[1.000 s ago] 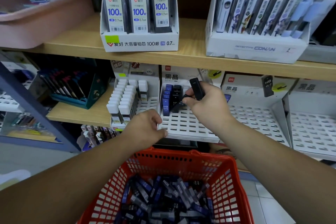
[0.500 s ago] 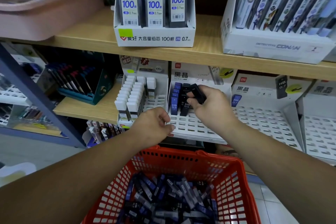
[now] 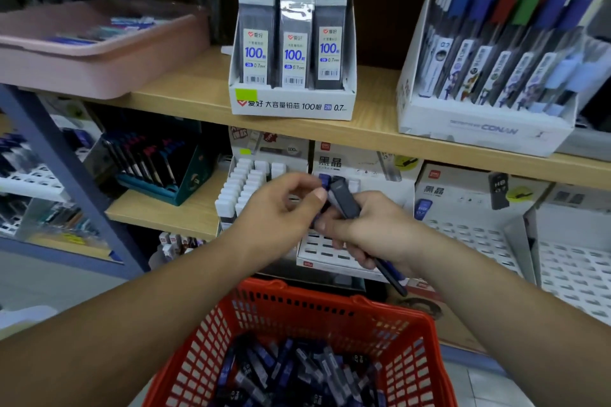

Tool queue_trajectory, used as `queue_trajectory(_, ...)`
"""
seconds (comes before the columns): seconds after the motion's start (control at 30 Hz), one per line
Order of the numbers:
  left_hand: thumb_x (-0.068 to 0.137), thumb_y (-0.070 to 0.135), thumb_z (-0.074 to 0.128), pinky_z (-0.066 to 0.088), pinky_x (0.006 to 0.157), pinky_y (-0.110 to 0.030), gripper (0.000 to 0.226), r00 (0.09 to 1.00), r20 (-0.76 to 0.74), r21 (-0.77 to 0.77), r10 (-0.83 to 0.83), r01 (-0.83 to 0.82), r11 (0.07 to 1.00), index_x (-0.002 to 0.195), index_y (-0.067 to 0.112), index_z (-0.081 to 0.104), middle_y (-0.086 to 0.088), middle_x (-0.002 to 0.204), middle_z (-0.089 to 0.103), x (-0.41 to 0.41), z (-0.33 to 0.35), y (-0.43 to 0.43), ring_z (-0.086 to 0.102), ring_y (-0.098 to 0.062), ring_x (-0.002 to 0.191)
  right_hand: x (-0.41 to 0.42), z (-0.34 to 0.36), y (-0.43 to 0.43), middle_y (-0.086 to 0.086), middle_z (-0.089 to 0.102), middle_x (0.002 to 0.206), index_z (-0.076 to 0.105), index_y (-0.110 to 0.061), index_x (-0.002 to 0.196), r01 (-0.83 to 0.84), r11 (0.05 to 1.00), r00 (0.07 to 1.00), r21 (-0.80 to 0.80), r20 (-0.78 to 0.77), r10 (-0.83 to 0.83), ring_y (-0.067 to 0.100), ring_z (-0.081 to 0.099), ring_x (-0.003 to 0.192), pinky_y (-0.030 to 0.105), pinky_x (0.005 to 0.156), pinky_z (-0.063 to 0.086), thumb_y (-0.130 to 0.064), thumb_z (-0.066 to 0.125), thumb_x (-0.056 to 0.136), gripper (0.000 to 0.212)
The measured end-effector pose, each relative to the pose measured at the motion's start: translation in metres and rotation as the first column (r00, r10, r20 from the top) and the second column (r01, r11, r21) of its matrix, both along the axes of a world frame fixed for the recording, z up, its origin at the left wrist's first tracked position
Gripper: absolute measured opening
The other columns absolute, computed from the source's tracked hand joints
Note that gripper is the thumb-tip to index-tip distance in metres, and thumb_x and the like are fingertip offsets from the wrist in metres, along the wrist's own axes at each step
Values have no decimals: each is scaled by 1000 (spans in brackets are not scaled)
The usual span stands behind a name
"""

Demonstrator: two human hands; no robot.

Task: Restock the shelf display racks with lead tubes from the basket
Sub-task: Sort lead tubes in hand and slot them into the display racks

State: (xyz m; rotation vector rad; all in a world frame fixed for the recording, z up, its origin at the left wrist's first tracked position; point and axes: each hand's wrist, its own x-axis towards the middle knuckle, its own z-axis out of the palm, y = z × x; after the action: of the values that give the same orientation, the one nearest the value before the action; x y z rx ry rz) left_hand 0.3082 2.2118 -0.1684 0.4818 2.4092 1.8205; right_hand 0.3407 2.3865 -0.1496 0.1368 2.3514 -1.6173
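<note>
Bottom centre, nearest us: red basket point(image 3: 291, 307) packed with loose lead tubes point(image 3: 297, 370), parked under the hands so refills are a short reach. Above it, our right hand point(image 3: 377, 228) has its fingers wrapped round a bunch of tubes point(image 3: 391, 277), a ready supply. Our left hand point(image 3: 281, 211) pinches the top end of one dark tube point(image 3: 344, 200) from that bunch, probably pulling it free to slot in. Behind the hands, mid frame, the white slotted rack point(image 3: 325, 253) shows a few tubes at its back and open front slots. Farther up, the wooden shelf point(image 3: 380, 139) carries boxed leads.
</note>
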Motion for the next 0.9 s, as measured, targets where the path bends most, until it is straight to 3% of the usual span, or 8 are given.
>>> queue_trajectory(0.1,97,19,69,61,73,-28,22,990,-34,17,-135,136,991,119,25,72,1,99,74,17,20,4,71,-25,79,17,10,-4,5,49,57,68,-3,96,-167,986,982,30,90,163,18,41,47,29,44,33,-23,79,91,23)
queue_trajectory(0.2,95,16,73,58,74,-23,12,981,-46,-58,-188,185,981,106,19,76,1,88,77,23,25,3,70,-12,77,26,15,-5,6,49,54,71,-4,106,-192,981,974,-25,113,194,17,39,46,30,45,31,-19,84,86,28)
queue_trajectory(0.3,94,12,73,51,59,-21,3,989,41,37,-142,140,989,96,12,75,2,70,71,21,30,-4,61,-5,60,31,17,3,4,52,55,66,-5,100,-132,982,977,-137,147,152,16,39,47,29,45,25,-18,86,83,29)
queue_trajectory(0.4,95,14,72,46,52,-18,5,992,127,136,-1,-16,991,93,10,73,-5,67,65,11,33,-17,55,-9,53,34,13,17,7,43,55,66,-7,94,-42,980,986,-197,152,73,15,34,43,26,44,21,-17,85,83,24)
queue_trajectory(0.57,95,17,72,47,47,-20,14,967,252,191,46,-96,977,96,3,70,-9,65,64,8,24,-22,55,-13,49,31,8,30,16,71,83,73,-11,113,157,938,988,-309,35,-153,15,31,45,22,41,23,-17,79,85,29)
queue_trajectory(0.7,89,15,77,52,49,-21,22,960,279,206,8,-69,976,98,-3,68,-13,68,68,9,22,-18,63,-15,52,27,6,29,19,75,91,73,-10,114,219,909,973,-354,14,-229,14,32,44,22,41,24,-10,75,91,23)
queue_trajectory(0.8,79,10,82,61,57,-27,33,937,336,212,-91,19,977,100,-6,62,-22,79,73,11,23,-18,73,-28,66,23,5,30,17,75,89,74,-10,113,264,878,956,-400,-9,-292,13,33,42,22,40,26,-5,74,92,22)
queue_trajectory(0.9,91,7,74,65,72,-35,25,874,430,172,-227,168,971,113,0,65,-24,96,74,15,21,-17,77,-36,86,19,5,30,14,69,80,75,-8,110,288,867,946,-408,-20,-324,14,34,43,24,41,25,-2,77,88,24)
